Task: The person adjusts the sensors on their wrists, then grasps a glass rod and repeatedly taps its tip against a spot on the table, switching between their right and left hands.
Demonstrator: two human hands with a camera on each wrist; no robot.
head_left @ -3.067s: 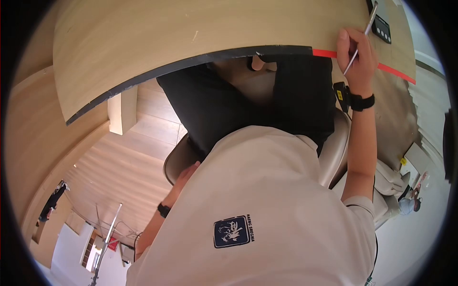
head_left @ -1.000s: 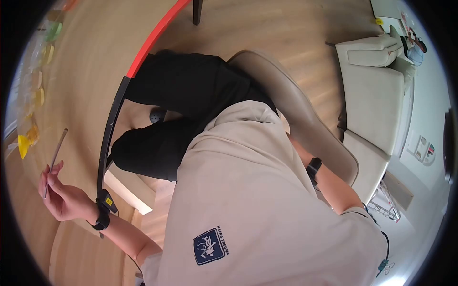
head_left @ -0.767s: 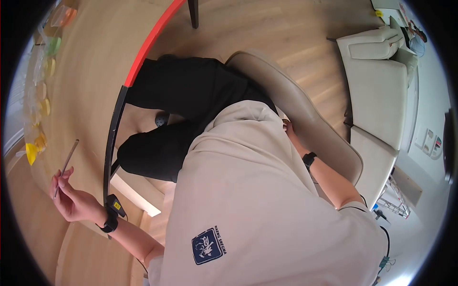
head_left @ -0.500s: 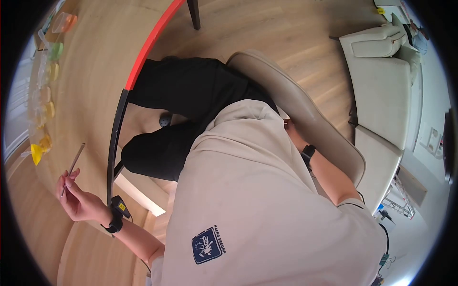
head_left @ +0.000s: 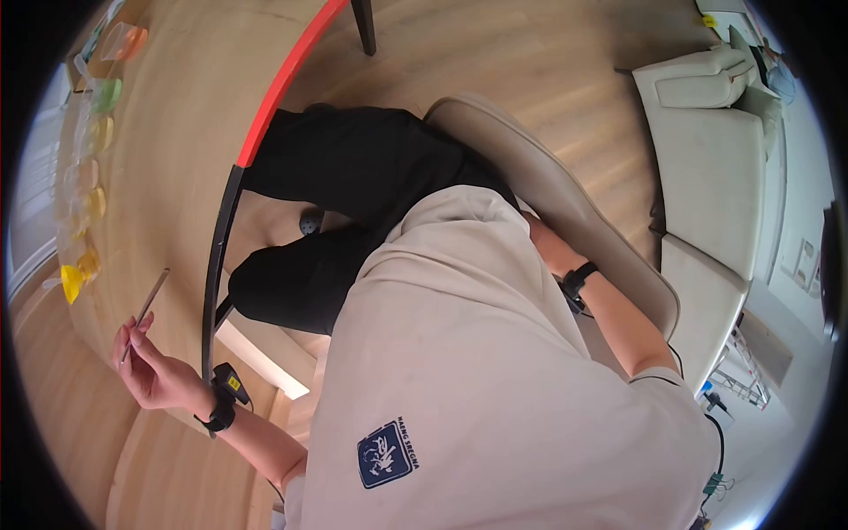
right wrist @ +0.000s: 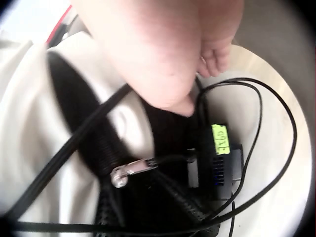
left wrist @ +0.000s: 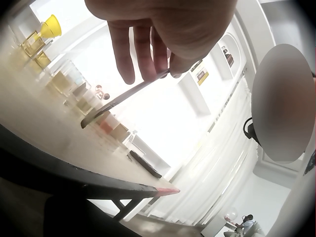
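Note:
My left hand (head_left: 159, 375) pinches a thin metal rod (head_left: 154, 293) over the left side of the table (head_left: 168, 177). In the left wrist view the rod (left wrist: 126, 94) slants down from the thumb and fingers, its far end broader and flattened. My right hand (right wrist: 158, 64) is down by my right hip, mostly hidden by the shirt in the head view. The right wrist view puts its thumb at a black zip pouch (right wrist: 165, 128) and black cables, with the fingers loosely bent. A black device (right wrist: 220, 170) with a green label sits beside the pouch.
Clear cups with coloured contents, including an orange cup (head_left: 132, 41) and a green cup (head_left: 108, 95), line the table's far side, with a yellow funnel (head_left: 71, 283). The chair (head_left: 565, 159) is behind me. A pale sofa (head_left: 711, 168) stands to the right.
The rod was in my right hand three seconds ago and is now in my left. My view has turned to the right, and my right hand has gone from the table to my hip.

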